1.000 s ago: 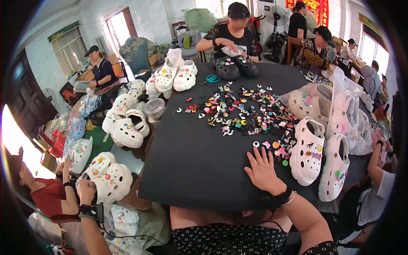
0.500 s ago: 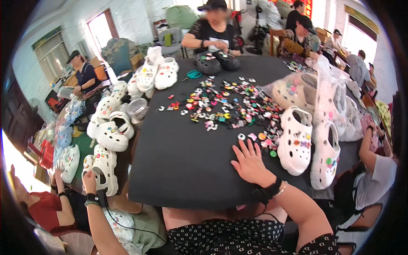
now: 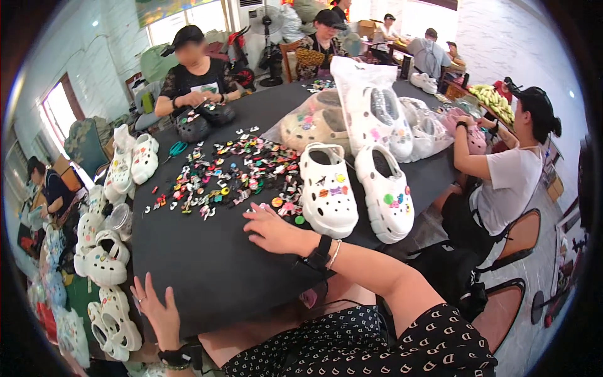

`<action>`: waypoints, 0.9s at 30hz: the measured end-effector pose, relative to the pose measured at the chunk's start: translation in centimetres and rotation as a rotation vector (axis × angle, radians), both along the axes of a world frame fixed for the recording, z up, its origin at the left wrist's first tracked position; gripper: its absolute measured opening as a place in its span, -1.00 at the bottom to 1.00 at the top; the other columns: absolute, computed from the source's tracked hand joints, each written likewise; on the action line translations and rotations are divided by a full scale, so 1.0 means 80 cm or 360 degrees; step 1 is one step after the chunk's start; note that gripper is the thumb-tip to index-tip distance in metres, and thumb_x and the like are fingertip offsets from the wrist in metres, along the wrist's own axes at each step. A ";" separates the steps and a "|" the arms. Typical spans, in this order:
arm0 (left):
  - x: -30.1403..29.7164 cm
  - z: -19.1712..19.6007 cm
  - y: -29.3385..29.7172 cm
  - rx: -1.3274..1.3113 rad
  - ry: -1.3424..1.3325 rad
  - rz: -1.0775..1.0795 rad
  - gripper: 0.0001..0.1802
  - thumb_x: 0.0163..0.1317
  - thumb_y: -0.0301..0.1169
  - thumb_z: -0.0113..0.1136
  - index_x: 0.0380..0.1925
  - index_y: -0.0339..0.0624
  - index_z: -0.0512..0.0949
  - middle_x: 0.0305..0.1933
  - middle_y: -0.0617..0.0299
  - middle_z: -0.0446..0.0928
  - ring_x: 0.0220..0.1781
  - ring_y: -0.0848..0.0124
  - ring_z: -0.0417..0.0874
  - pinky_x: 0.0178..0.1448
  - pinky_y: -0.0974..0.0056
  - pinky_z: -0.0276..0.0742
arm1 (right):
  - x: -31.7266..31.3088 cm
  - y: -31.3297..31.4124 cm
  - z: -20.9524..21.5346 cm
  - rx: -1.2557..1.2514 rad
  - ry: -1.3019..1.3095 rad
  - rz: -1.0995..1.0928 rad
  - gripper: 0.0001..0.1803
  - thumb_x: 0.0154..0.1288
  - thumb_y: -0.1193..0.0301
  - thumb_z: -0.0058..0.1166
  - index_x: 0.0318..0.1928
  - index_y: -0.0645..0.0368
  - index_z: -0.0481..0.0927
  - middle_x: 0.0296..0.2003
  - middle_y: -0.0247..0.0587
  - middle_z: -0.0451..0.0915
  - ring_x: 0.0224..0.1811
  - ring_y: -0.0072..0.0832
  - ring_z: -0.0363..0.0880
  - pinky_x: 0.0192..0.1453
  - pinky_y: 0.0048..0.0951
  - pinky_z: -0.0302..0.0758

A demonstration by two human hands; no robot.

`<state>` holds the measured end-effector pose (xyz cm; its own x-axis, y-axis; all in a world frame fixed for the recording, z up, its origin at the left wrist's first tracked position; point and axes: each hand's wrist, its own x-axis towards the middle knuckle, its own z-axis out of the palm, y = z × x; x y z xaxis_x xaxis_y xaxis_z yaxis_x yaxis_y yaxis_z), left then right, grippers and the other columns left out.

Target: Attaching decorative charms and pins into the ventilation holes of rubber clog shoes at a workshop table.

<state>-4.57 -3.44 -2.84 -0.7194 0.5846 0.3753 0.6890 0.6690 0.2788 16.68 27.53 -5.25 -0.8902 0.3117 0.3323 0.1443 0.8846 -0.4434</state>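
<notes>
My left hand [image 3: 157, 309] is raised at the near left edge of the black table [image 3: 188, 257], fingers spread and nothing in them. Beside it, on the left, lie white clogs [image 3: 113, 323], not touched by the hand. My right hand [image 3: 279, 231] rests over the tabletop with its fingers apart, also without anything in it. Just beyond its fingertips spreads a heap of small colourful shoe charms [image 3: 245, 173]. To the right of that hand stand a white clog [image 3: 330, 210] and another white clog [image 3: 386, 210], both dotted with charms.
Bagged clogs [image 3: 314, 129] sit behind the white pair. Across the table a person [image 3: 195, 78] handles black clogs [image 3: 192, 127], near teal scissors [image 3: 177, 149]. More white clogs [image 3: 103, 267] and a clear tub [image 3: 119, 221] line the left. At right another person [image 3: 502, 166] handles pink clogs.
My left hand has let go of the white clog at the left and now is open by the table edge. My view has turned right. My right hand stays near the charms.
</notes>
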 end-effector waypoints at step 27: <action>0.031 -0.058 0.059 -0.0194 -0.0057 -0.0089 -0.48 0.39 -0.21 0.05 0.29 -0.19 0.41 0.48 -0.17 0.20 0.56 -0.11 0.10 0.56 -0.24 -0.10 | 0.206 0.135 0.138 0.0063 -0.0605 -0.0825 -0.45 0.11 0.41 0.20 0.18 0.07 0.49 -0.32 0.13 0.65 -0.22 0.02 0.65 -0.15 -0.06 0.50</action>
